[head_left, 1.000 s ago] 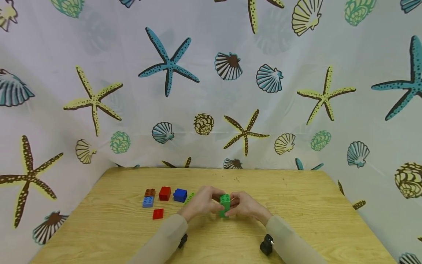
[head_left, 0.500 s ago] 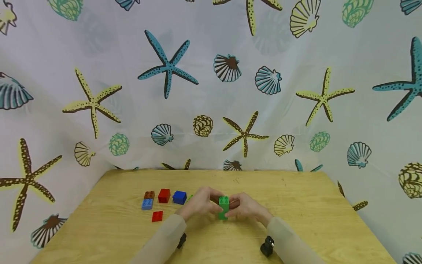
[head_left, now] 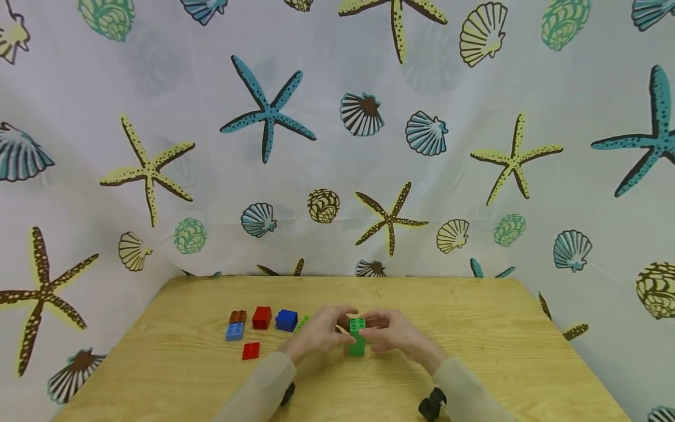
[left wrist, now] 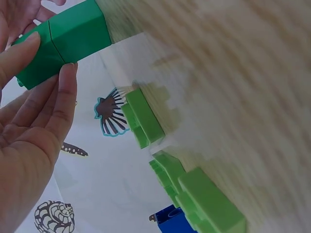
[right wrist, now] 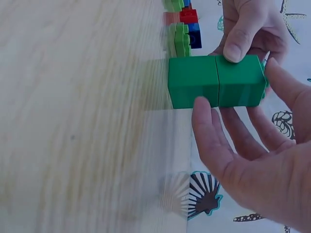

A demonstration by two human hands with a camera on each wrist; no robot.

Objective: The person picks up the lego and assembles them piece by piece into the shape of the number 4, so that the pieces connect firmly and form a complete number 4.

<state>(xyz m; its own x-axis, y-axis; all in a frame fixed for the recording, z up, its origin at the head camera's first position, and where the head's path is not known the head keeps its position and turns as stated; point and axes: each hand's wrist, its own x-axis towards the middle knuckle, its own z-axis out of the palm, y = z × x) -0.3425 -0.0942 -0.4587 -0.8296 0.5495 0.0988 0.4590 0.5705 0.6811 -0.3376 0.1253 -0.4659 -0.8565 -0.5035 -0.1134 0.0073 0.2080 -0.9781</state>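
Note:
Two dark green toy building blocks, stacked upright [head_left: 357, 347], stand at the middle of the wooden table with studs on top. My left hand [head_left: 320, 334] grips the stack, thumb on its near face and fingers around its left side, as the left wrist view shows. Around the right side curves my right hand [head_left: 398, 335], loosely, with its lower fingers apart from the blocks in the head view. In the right wrist view one digit [right wrist: 286, 80] points at the studded end, and a lower fingertip overlaps the edge of the bottom block.
Left of the hands lie a blue block [head_left: 286, 320], a red block [head_left: 261, 317], a brown block [head_left: 238, 316], a light blue block [head_left: 234, 332] and a flat red piece [head_left: 251, 351]. Light green blocks [left wrist: 145, 116] sit near the left hand. A shell-patterned curtain [head_left: 337, 146] stands behind.
The right thumb has moved up from the stack's lower near face to its upper edge, and the right fingers have loosened. The left hand keeps its grip. The view has tilted slightly upward.

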